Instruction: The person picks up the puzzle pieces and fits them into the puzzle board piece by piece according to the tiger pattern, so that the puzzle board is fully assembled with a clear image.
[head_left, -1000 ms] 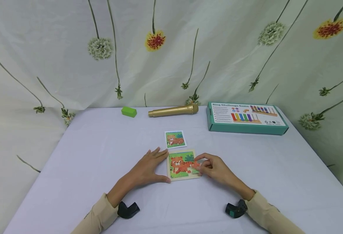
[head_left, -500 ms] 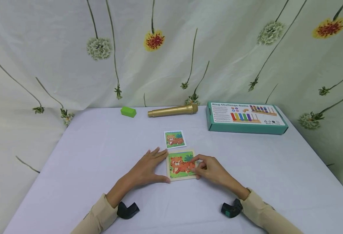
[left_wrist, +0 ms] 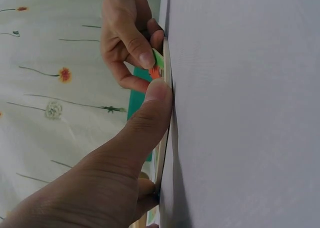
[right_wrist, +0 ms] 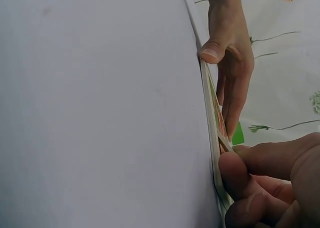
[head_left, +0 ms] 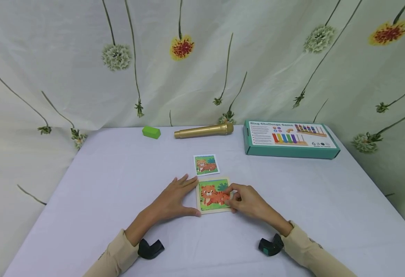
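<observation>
A wooden tiger puzzle board (head_left: 213,211) lies on the white-covered table, its picture nearly whole. My left hand (head_left: 173,200) is spread along the board's left side, thumb at the lower left corner and fingertips at the upper left. My right hand (head_left: 252,201) pinches a puzzle piece (left_wrist: 158,61) between thumb and fingers at the right side of the board. In the right wrist view the piece (right_wrist: 224,142) sits tilted, one edge raised above the frame. Just beyond the board lies a small card (head_left: 206,165) with the same tiger picture.
Along the back of the table are a green block (head_left: 151,132), a gold microphone (head_left: 204,131) and a teal Ring Challenge Game box (head_left: 292,152). A flowered cloth (head_left: 147,77) hangs behind. Black wrist devices (head_left: 150,249) are worn at both cuffs.
My right hand has moved left with the puzzle piece, from over the board's right edge into the lower right part of the picture. My left hand has stayed in place.
</observation>
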A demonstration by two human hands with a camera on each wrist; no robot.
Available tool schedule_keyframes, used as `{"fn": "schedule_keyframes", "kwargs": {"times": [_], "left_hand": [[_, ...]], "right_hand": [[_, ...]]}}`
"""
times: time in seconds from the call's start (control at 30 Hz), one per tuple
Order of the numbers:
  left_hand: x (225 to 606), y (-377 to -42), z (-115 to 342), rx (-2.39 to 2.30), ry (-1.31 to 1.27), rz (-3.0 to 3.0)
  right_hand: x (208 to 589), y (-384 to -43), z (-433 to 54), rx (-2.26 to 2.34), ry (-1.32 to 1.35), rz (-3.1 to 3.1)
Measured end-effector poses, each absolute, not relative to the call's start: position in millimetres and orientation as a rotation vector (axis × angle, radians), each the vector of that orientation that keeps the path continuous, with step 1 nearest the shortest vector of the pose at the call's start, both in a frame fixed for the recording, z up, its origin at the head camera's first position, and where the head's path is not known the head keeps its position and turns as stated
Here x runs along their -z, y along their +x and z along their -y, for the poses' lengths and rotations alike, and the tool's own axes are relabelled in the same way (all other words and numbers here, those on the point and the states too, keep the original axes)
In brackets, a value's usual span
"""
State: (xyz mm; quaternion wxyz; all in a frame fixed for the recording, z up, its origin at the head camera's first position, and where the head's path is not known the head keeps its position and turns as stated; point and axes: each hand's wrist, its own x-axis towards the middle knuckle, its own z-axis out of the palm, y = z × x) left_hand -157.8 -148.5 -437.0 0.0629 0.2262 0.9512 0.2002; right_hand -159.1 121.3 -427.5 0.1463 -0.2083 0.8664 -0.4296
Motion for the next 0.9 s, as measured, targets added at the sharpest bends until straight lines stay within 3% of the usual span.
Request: {"fn": "schedule_keyframes", "kwargs": {"times": [0.9], "left_hand": [[435.8, -156.2, 144.9, -0.613, 0.678, -2.872]], "right_hand": [[429.7, -157.3, -128.8, 1.127, -0.66, -2.664]]}}
